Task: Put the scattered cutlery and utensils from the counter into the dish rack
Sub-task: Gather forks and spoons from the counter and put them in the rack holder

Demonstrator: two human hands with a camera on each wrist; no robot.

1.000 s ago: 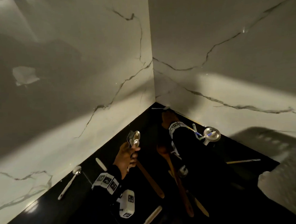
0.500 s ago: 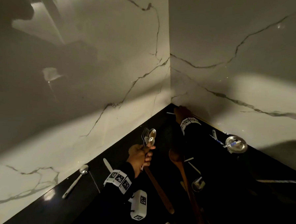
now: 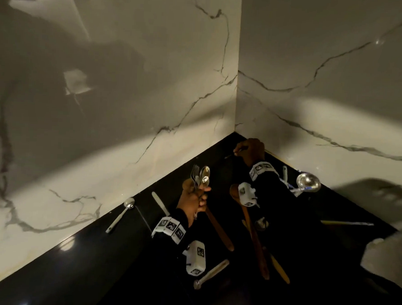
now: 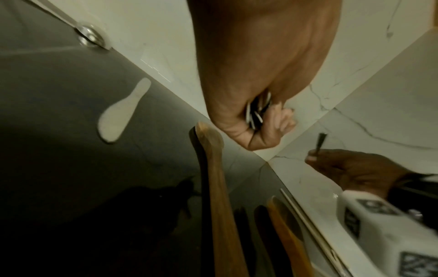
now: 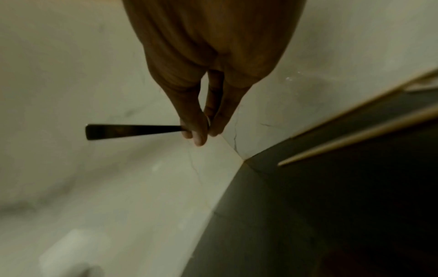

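Observation:
My left hand (image 3: 194,198) grips a bundle of cutlery (image 3: 201,176), a fork and spoons standing upright above the black counter (image 3: 97,251). Their handle ends show inside the fist (image 4: 257,114) in the left wrist view. My right hand (image 3: 250,150) is in the far corner and pinches a thin metal piece of cutlery (image 5: 132,131) between thumb and fingers, lifted off the counter; only its flat handle end shows. On the counter lie a steel spoon (image 3: 121,214), a pale flat spreader (image 3: 160,204), wooden spoons (image 3: 217,225) (image 3: 252,234), a steel ladle (image 3: 308,182) and a small scoop (image 3: 210,275).
White marble walls (image 3: 152,91) close the counter on the left and at the back, meeting in a corner. A chopstick-like stick (image 3: 345,223) lies at the right. A pale rack-like shape (image 3: 388,253) shows at the right edge, too dim to make out.
My right hand has closed on the cutlery in the corner and raised it off the counter. The left hand still holds its bundle upright. The head view has swung left.

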